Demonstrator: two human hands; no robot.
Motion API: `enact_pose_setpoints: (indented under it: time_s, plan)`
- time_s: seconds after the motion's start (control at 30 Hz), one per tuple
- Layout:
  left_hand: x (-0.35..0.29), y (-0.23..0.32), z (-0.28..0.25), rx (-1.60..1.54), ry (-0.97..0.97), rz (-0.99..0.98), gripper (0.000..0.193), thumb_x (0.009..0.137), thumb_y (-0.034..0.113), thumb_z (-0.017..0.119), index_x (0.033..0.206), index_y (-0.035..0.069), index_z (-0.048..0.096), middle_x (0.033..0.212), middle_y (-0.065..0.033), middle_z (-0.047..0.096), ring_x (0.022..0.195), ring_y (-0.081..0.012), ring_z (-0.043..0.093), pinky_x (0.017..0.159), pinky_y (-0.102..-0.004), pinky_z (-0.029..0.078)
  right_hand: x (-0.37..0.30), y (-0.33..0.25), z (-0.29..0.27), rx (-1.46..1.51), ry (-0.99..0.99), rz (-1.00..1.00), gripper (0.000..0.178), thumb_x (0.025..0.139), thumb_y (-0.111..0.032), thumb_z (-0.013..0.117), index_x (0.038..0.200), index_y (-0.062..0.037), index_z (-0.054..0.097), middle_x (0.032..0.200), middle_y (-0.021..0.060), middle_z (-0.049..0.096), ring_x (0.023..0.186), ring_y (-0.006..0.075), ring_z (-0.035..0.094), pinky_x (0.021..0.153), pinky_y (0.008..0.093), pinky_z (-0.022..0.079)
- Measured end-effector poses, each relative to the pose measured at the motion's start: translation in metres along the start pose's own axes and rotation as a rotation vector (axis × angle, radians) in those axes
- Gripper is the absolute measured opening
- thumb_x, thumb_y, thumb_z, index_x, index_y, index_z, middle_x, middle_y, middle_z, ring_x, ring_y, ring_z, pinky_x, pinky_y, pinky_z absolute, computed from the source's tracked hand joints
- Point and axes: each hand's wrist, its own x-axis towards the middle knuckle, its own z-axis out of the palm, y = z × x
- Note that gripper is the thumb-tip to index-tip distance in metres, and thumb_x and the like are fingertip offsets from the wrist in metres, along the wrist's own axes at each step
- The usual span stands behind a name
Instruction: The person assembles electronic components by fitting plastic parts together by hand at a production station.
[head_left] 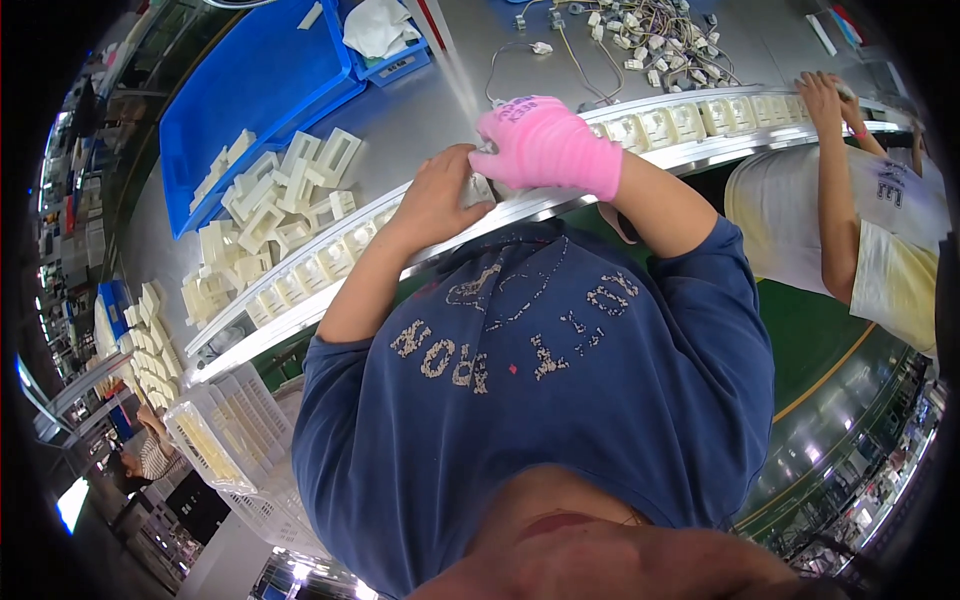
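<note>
My bare left hand [432,200] is at the rail in front of my body, its fingers bent over a pale plastic housing [479,188] and its thumb along the near side. Most of that housing is covered by my hands. Close against it, my right hand [545,145] wears a pink knitted glove and is closed, fingertips pinched at the far side of the housing. What the gloved fingers pinch is hidden. A row of cream housings [330,260] stands in the metal rail to the left, and more housings [655,127] line it to the right.
Loose cream frames [285,190] are piled beyond the rail, by a large blue tray [250,85]. A heap of wired white connectors [665,45] lies at the back right. A co-worker's hands [825,95] are at the rail on the right. White baskets [240,425] stand lower left.
</note>
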Motion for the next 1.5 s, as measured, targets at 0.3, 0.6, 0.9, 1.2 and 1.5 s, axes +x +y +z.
enact_pose_setpoints:
  time_s: [0.3,0.6,0.9,1.2,1.5]
  plan:
    - [0.002,0.004,0.002,0.077,-0.029,-0.069,0.065,0.066,0.030,0.070,0.117,0.000,0.042,0.115,-0.0184,0.049,0.110,-0.0329,0.045,0.093,-0.0396,0.033,-0.006,0.024,0.026,-0.111,0.086,-0.166,0.030,0.079,-0.030,0.050,0.097,-0.0062,0.057,0.097,0.0143,0.058,0.092,0.0300,0.057,0.074,0.0408,0.046]
    - [0.009,0.016,-0.004,0.141,0.005,0.126,0.069,0.069,0.030,0.069,0.127,0.008,0.038,0.127,-0.0163,0.040,0.119,-0.0316,0.037,0.099,-0.0394,0.028,-0.053,0.078,0.030,-0.181,0.091,-0.081,0.063,0.061,-0.029,0.069,0.115,-0.0077,0.046,0.123,0.0124,0.041,0.122,0.0303,0.032,0.102,0.0444,0.024]
    - [0.036,0.064,-0.010,0.086,0.392,0.270,0.081,0.065,0.020,0.073,0.130,0.003,0.028,0.126,-0.0211,0.037,0.115,-0.0372,0.038,0.096,-0.0417,0.030,-0.045,0.054,-0.032,0.553,0.282,0.022,0.057,0.071,-0.030,0.067,0.114,0.0009,0.045,0.099,0.0128,0.055,0.090,0.0211,0.056,0.078,0.0297,0.045]
    - [0.061,0.037,-0.002,-0.547,0.571,0.034,0.067,0.073,0.017,0.066,0.125,-0.003,0.030,0.113,-0.0211,0.044,0.101,-0.0323,0.049,0.088,-0.0394,0.040,-0.041,0.031,-0.030,1.206,0.353,0.011,0.062,0.078,-0.035,0.061,0.119,0.0070,0.042,0.103,0.0156,0.057,0.094,0.0198,0.056,0.080,0.0302,0.045]
    - [0.057,0.029,0.003,-2.090,-0.244,-0.074,0.060,0.085,0.045,0.033,0.120,-0.004,0.042,0.097,-0.0232,0.058,0.085,-0.0353,0.060,0.078,-0.0434,0.049,-0.032,0.034,0.000,1.504,0.181,-0.034,0.053,0.079,-0.023,0.060,0.121,0.0029,0.040,0.093,0.0074,0.057,0.062,0.0085,0.055,0.058,0.0219,0.046]
